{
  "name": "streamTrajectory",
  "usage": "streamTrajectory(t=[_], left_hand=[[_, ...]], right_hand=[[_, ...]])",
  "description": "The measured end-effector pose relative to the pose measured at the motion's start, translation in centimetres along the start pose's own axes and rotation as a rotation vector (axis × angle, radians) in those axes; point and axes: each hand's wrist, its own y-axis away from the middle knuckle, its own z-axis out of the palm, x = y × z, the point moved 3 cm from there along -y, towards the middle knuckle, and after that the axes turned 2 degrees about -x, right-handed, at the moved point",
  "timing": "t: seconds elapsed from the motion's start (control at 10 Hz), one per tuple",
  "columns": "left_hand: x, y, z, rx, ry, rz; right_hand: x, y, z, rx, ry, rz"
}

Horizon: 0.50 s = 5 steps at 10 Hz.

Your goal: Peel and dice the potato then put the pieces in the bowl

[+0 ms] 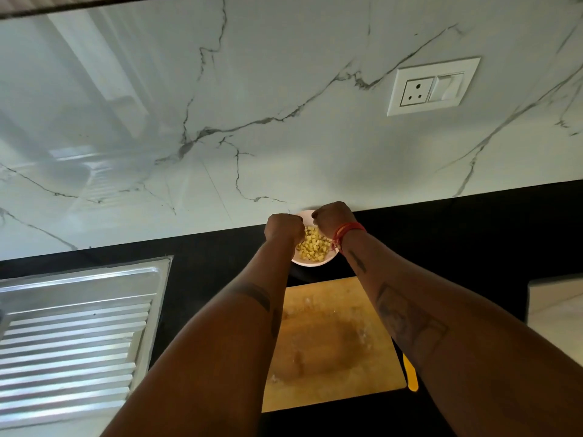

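Observation:
A white bowl (312,262) stands on the dark counter against the wall, beyond the cutting board. It holds several pale yellow diced potato pieces (312,246). Both of my hands hover over the bowl with their backs towards me and their fingers curled downward. My left hand (281,230) covers the bowl's left rim. My right hand (332,217), with a red thread at the wrist, is over the far right rim. I see nothing held in either hand, though the fingertips are hidden.
A wooden cutting board (334,342) with a damp patch lies on the black counter (441,234) under my forearms. A yellow object (411,376) pokes out at the board's right edge. A steel sink drainer (75,335) is at the left. A wall socket (432,86) sits on the marble backsplash.

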Motion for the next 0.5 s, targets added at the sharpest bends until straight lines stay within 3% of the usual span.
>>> streamTrajectory(t=[0.1, 0.2, 0.3, 0.5], left_hand=[[0.8, 1.7, -0.2, -0.01, -0.039, 0.09], [1.4, 2.2, -0.8, 0.01, -0.165, 0.184], [1.6, 2.0, -1.8, 0.109, -0.079, 0.126], [2.1, 2.0, -1.3, 0.07, -0.204, 0.162]], right_hand=[[-0.5, 0.3, -0.5, 0.167, -0.096, 0.018], [-0.6, 0.4, -0.6, 0.222, -0.149, 0.027], [-0.7, 1.0, -0.9, 0.197, -0.215, 0.023], [0.0, 0.6, 0.3, 0.057, -0.43, 0.071]])
